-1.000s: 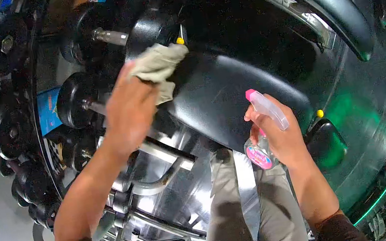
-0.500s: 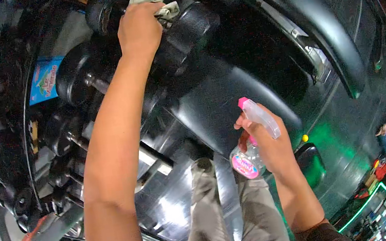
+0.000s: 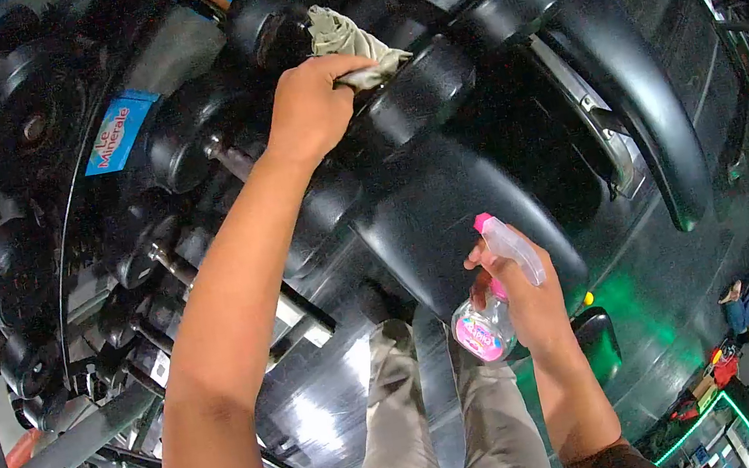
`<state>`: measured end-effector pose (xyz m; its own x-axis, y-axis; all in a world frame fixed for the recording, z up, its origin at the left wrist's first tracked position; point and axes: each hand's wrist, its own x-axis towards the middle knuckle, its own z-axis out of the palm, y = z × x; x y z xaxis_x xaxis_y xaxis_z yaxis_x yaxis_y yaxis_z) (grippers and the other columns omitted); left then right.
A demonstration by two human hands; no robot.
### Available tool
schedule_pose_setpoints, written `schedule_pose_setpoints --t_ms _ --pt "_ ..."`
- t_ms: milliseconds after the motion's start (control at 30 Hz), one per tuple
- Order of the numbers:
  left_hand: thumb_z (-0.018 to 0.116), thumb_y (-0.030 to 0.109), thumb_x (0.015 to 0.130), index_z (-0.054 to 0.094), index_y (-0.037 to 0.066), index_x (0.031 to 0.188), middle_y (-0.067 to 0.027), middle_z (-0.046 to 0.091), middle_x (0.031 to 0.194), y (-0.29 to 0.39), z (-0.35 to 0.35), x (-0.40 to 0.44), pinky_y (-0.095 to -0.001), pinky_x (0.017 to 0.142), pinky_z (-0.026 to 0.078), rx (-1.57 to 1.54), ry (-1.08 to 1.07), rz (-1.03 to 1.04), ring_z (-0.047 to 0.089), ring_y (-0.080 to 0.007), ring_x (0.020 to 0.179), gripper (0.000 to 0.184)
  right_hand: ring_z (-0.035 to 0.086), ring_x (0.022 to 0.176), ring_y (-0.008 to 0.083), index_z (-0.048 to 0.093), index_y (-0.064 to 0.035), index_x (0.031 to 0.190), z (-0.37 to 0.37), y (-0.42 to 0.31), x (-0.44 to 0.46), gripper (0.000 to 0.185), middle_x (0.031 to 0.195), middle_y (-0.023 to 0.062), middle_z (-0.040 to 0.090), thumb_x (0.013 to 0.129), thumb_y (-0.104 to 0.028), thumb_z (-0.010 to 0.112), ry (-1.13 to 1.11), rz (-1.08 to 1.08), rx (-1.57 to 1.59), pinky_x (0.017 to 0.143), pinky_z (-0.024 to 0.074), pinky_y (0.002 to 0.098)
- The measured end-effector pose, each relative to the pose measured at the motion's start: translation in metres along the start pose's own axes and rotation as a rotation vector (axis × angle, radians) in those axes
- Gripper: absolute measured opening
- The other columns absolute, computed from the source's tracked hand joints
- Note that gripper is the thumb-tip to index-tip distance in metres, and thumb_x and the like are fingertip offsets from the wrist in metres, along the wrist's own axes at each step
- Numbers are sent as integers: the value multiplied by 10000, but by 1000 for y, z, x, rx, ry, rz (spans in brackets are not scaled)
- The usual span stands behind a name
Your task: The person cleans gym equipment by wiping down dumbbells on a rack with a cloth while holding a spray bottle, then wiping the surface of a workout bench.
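My left hand (image 3: pixel 312 110) is closed on a pale cloth (image 3: pixel 348 40), which lies against the handle area of a large black dumbbell (image 3: pixel 423 94) on the rack. My right hand (image 3: pixel 523 294) grips a clear spray bottle (image 3: pixel 485 326) with a pink nozzle and pink label, its fingers around the neck and trigger. The bottle is held in front of a black padded bench (image 3: pixel 458 206), below and to the right of the cloth.
More dumbbells (image 3: pixel 199 129) stand in rows at the left and along the top. A curved black pad (image 3: pixel 643 103) is at the right. Metal frames (image 3: pixel 121 426) fill the lower left. Far right, a person (image 3: pixel 746 304) is low near the floor.
My left hand with the cloth has moved from over the bench up to the dumbbell, then slightly right and down. My right hand still holds the bottle, now a little lower in view.
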<state>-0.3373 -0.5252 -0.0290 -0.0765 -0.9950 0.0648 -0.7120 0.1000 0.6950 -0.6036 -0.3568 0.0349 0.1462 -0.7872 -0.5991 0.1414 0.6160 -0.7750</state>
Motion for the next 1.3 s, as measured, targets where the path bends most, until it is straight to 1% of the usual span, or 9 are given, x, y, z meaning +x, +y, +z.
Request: schedule_pose_setpoints --t_ms 133,200,467,667,867,1067,1133,1167,1300 --pt "683 85 949 706 28 1197 -209 744 1147 21 6 -4 -386 956 526 31 326 -317 711 -331 1126 255 600 674 133 647 -11 1093 -3 2 5 161 933 69 649 1014 -148 618 -22 -9 4 598 523 306" --pt "617 95 1029 604 -54 1273 -183 702 1188 11 17 -5 -400 964 546 -437 464 -604 698 -301 1087 286 604 676 136 646 -9 1091 -4 1 6 160 935 72 651 1014 -146 616 -16 -10 18 599 523 307" --pt "567 -10 967 607 45 1199 -87 644 1163 16 36 30 -514 1062 474 -1319 722 -827 630 -239 1043 242 626 691 143 641 -4 1086 -13 5 4 160 945 75 655 1017 -145 609 -8 -10 9 603 524 316" --pt "572 -42 942 610 29 1188 -84 665 1140 11 39 15 -392 1027 464 -1028 488 -744 623 -207 995 259 626 692 149 642 0 1116 -18 10 1 176 967 73 651 1023 -148 614 6 -27 46 611 533 315" --pt "662 -27 908 633 53 1246 -45 690 1143 -4 0 1 -351 974 478 -689 -272 -628 626 -160 1062 348 623 681 154 648 -8 1106 -16 11 2 168 960 74 647 1019 -149 620 15 -25 16 603 530 313" --pt "648 -38 930 624 9 1242 -103 711 1155 31 -23 1 -392 981 556 -154 -17 -391 713 -257 1070 317 623 656 150 643 -11 1076 -10 9 2 164 926 79 649 1017 -164 626 15 -23 2 592 516 309" --pt "612 -80 885 608 3 1264 -185 701 1190 18 -13 16 -435 1040 535 239 268 460 675 -370 1205 388 626 662 147 643 -13 1074 -8 9 1 167 929 81 650 1018 -168 625 5 -45 14 592 517 309" --pt "579 -57 873 560 36 1304 -250 664 1244 12 -9 28 -484 1027 528 310 240 564 614 -431 1263 441 626 662 147 643 -13 1074 -8 9 0 167 929 81 650 1018 -168 625 6 -48 12 592 517 309" --pt "543 -21 909 478 71 1274 -271 665 1209 8 15 43 -535 945 530 644 -61 295 642 -461 1155 382 627 669 146 642 -11 1073 -9 10 -4 161 940 80 650 1019 -163 630 -18 -29 30 601 525 313"
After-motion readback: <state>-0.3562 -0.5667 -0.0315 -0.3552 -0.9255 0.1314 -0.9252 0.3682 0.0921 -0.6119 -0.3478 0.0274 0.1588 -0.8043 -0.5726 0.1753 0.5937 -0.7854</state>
